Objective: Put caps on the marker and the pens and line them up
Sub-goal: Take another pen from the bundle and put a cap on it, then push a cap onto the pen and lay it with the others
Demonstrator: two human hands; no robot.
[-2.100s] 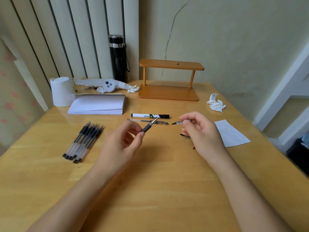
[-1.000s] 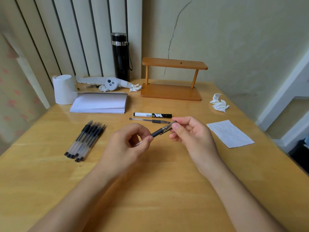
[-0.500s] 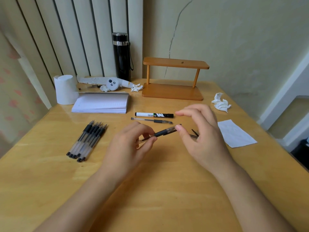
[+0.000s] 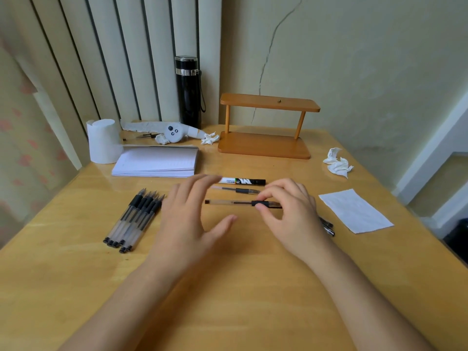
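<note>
**Gel pen (image 4: 228, 203) at the row, set-down unconfirmed**

Found the gel pen lying level and crosswise, just nearer than the marker (image 4: 241, 181) and a second capped pen (image 4: 236, 190), roughly parallel to both. Cannot tell whether resting on the counter (image 4: 228, 287) or held just above it. Noted a clear barrel, dark ink core, black rubber sleeve and black plug at the left end. Judged capped, with a translucent cap over the right-hand tip; unable to confirm full seating behind the fingers.

Observed the right grip (image 4: 291, 211) pinching the pen at the rubber sleeve between thumb and forefinger. Observed the left grip (image 4: 187, 216) spread and holding nothing, fingertips blurred close to the marker's white end.

Risks, as judged:
- Could roll out of line on release, given a round barrel on a glossy counter.
- Could knock the marker or the capped pen askew, with the left fingers so near them.
- Could shed a half-seated cap if let go before pressing home.
- Could sweep the loose caps (image 4: 328, 226), lying just beside the right wrist, toward the paper sheet (image 4: 354, 211).

Logged outstanding work: a bundle of uncapped pens (image 4: 136, 216) to the left, bare tips pointing away, apart from the row.

Recorded further out: crumpled tissue (image 4: 338, 163), notepad (image 4: 157, 160), wooden stand (image 4: 266, 145), black flask (image 4: 188, 89), tissue roll (image 4: 102, 140).
</note>
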